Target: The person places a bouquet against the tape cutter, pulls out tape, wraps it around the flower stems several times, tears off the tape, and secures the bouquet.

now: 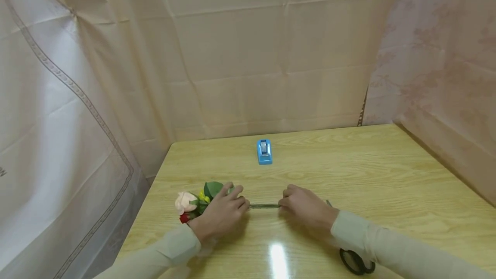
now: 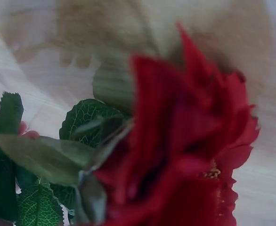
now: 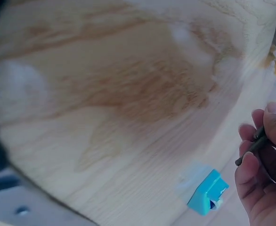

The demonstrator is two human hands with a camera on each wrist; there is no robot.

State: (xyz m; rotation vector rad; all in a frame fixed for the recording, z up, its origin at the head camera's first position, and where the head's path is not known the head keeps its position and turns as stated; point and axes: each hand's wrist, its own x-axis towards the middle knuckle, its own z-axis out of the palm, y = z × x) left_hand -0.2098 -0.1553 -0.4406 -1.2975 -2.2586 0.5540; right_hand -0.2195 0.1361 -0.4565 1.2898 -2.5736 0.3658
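Note:
A bunch of artificial flowers lies sideways low over the table, with a pale pink rose [image 1: 186, 202], a red flower [image 2: 175, 141] and a small yellow bloom [image 1: 203, 197] at its left end. My left hand [image 1: 223, 214] grips the bunch just below the blooms, beside a large green leaf [image 1: 212, 189]. Between my hands the green stems [image 1: 264, 206] run straight across. Around their cut ends, my right hand [image 1: 304, 206] pinches with thumb and fingers; two dark stem tips [image 3: 252, 151] poke out there. In the left wrist view the red petals and leaves hide most of the left hand.
A blue tape dispenser [image 1: 265, 152] stands farther back on the wooden table [image 1: 348, 162]. Scissors with black handles [image 1: 352, 262] lie partly under the right forearm. Hanging cloth [image 1: 248, 63] borders the table at the back and sides.

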